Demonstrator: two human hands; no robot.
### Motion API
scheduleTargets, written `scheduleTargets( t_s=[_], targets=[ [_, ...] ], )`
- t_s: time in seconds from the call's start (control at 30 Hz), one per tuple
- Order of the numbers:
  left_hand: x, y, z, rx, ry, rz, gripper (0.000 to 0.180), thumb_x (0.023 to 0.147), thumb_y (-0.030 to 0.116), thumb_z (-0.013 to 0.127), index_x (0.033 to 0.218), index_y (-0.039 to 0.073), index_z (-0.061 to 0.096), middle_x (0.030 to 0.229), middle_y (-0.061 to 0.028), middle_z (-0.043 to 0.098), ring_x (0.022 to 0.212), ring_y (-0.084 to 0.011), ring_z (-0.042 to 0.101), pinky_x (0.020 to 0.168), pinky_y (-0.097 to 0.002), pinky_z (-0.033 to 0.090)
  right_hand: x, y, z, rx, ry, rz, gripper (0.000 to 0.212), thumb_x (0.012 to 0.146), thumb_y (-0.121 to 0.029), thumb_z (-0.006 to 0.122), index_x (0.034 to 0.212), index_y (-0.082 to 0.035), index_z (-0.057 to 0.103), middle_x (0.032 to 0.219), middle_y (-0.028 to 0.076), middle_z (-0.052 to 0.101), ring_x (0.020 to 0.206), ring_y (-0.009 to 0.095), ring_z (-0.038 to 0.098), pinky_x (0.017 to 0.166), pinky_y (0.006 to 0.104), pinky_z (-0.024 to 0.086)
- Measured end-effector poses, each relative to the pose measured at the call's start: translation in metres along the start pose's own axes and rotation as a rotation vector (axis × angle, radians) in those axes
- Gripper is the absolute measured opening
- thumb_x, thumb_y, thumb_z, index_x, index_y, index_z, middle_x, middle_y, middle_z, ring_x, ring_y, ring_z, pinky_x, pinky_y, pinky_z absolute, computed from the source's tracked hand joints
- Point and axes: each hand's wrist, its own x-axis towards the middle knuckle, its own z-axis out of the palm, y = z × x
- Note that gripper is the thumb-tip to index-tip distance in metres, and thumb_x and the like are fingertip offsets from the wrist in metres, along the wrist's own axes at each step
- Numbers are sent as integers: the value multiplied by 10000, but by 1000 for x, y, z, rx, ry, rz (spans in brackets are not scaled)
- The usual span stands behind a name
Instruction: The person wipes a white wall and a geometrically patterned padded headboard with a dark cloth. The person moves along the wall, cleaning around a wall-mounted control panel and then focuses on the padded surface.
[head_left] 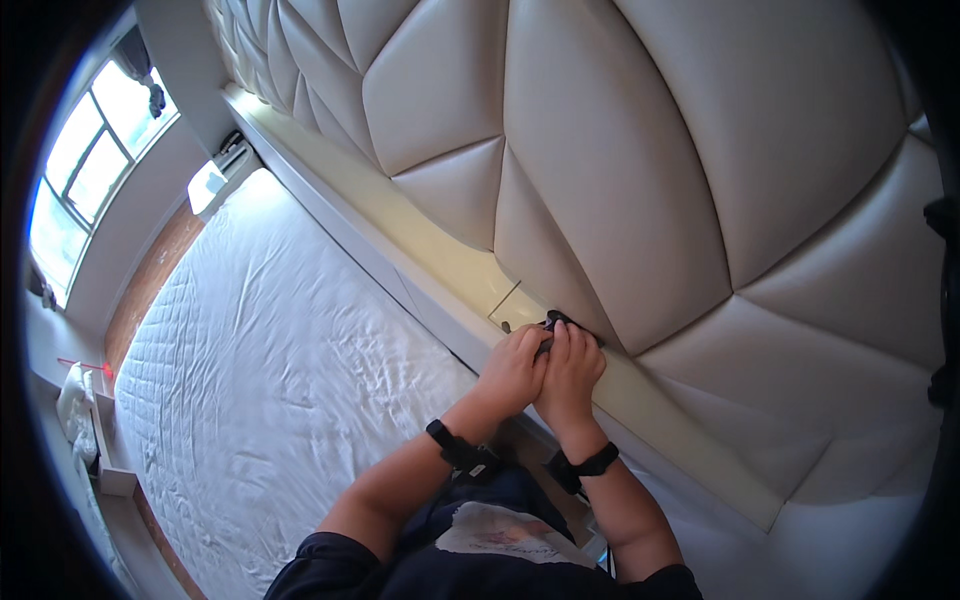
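Note:
My left hand (pixel 514 368) and my right hand (pixel 570 372) are side by side and touching, over the pale ledge at the foot of the padded wall. Both sets of fingers are curled round a small black object (pixel 558 318), whose kind I cannot make out because the fingers cover most of it. Just left of my left fingertips, a small dark piece (pixel 506 327) shows on the ledge (pixel 440 258). A black band with a small box sits on each wrist.
Beige padded panels (pixel 610 150) rise beyond the ledge. On the left lies a bed with a wrinkled white cover (pixel 290 350). A white bedside cabinet (pixel 222 185) stands at its far end, near a window (pixel 100 150). A thin line crosses the ledge beside my hands.

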Motion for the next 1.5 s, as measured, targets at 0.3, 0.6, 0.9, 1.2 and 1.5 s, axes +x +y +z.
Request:
scheduleTargets(
  t_s=[0.3, 0.6, 0.9, 1.2, 1.5],
  targets=[
    [4, 4, 0, 25, 80, 55, 332, 901, 89, 636, 1221, 7, 594, 1249, -222, 640, 1155, -432, 606, 996, -487, 489, 4, 7, -6, 94, -36, -55, 605, 910, -189, 633, 1450, 26, 467, 1428, 233, 514, 1334, 431, 458, 1104, 607, 316],
    [4, -7, -7, 28, 18, 50, 373, 895, 125, 644, 1251, 30, 591, 1286, -199, 643, 1198, -407, 606, 1044, -479, 477, 3, -4, -5, 69, -28, -67, 609, 918, -163, 619, 1461, 39, 432, 1444, 266, 482, 1320, 457, 447, 1084, 622, 335],
    [42, -97, -105, 25, 43, 43, 371, 901, 118, 651, 1259, 31, 608, 1281, -196, 662, 1187, -400, 622, 1032, -477, 485, 84, -89, 65, 58, -47, -108, 650, 880, -152, 654, 1460, 50, 441, 1453, 270, 476, 1324, 457, 444, 1060, 590, 352],
    [103, -218, -238, 30, -8, 180, 383, 871, 109, 683, 1240, 34, 614, 1264, -180, 679, 1144, -388, 648, 976, -461, 510, 183, -208, 156, 15, -17, -13, 637, 864, -151, 663, 1441, 47, 478, 1444, 268, 493, 1329, 462, 447, 1045, 579, 364],
    [139, -271, -299, -60, -31, 177, 392, 879, 15, 627, 1263, -39, 572, 1298, -266, 618, 1176, -467, 606, 1020, -498, 499, 241, -261, 206, 4, 70, -8, 609, 870, -173, 655, 1427, 22, 506, 1440, 228, 515, 1317, 427, 481, 1043, 568, 394]
  ],
)
